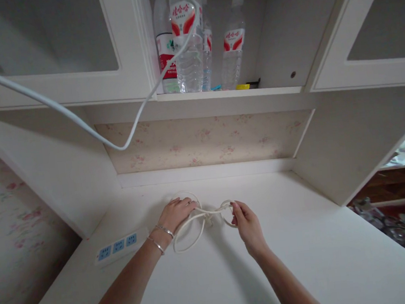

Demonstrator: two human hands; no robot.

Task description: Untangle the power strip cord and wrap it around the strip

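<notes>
A white cable (193, 249) is gathered into loops on either side of a narrow crossing in the middle, just above the white desktop. My left hand (177, 215), with two bracelets at its wrist, is closed over the left loops, its fingertips partly hidden. At the smaller right loop, my right hand (247, 224) pinches the cable between thumb and fingers. A white power strip (141, 236) with blue sockets lies to the left of my left forearm.
Several plastic bottles (236, 62) stand on the open shelf above, between cabinet doors (134, 77). Another white cord (66, 112) hangs across the upper left, close to the camera. Side panels (315, 136) flank the white desktop (305, 256). Cluttered items (399, 228) show at the lower right.
</notes>
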